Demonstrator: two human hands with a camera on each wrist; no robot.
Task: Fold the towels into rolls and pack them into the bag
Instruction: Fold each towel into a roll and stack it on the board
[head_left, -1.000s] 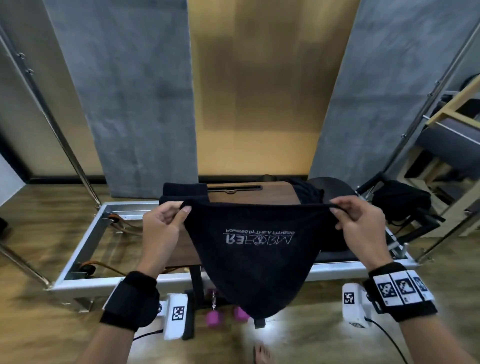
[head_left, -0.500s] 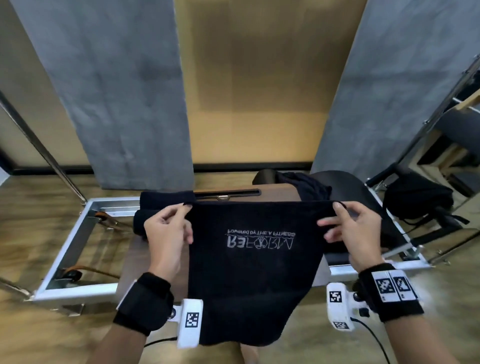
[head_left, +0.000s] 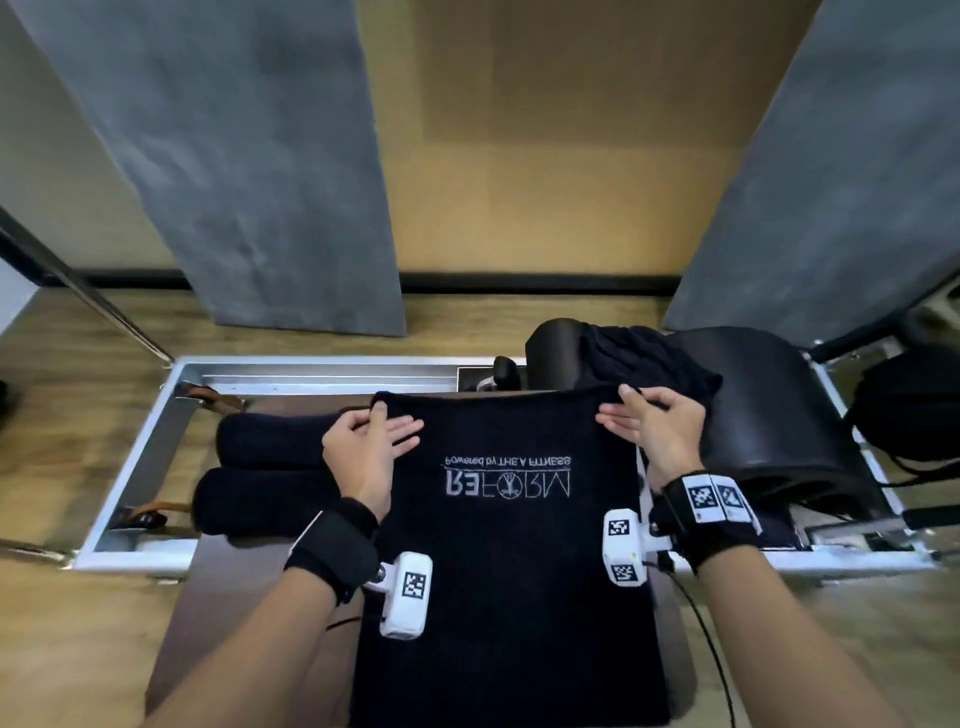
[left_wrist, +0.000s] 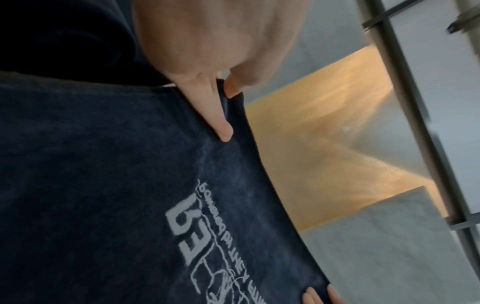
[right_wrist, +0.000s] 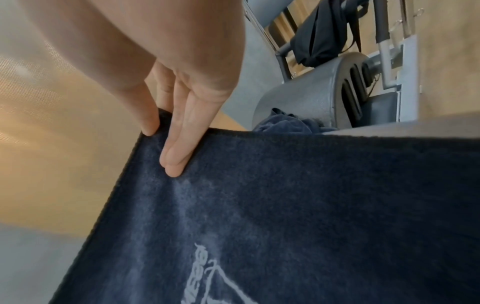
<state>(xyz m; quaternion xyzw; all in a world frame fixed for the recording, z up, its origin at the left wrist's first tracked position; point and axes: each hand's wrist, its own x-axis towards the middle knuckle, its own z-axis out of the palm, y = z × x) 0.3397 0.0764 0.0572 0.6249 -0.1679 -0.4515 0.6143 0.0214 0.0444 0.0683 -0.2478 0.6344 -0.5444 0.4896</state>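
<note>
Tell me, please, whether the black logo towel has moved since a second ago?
Yes. The logo towel has come down: it hung in the air in front of the wooden board, and now lies spread flat on it, both hands pinching its far corners.

wooden board (head_left: 234, 597) — spread towel (head_left: 509, 571), two rolls (head_left: 270, 473)

towel (head_left: 509, 571): navy (white logo) | rolled towels (head_left: 270, 478): navy | floor (head_left: 78, 649): wood-tone
</note>
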